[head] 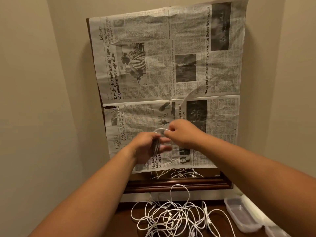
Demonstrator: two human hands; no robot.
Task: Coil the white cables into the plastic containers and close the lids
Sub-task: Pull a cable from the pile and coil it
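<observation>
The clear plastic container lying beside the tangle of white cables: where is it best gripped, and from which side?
Probably by its two long rims, across the narrow width, coming from above and from the left. The plastic container lies flat and is shallow and long, so its ends are far apart, and the wall stands close on its right.
</observation>
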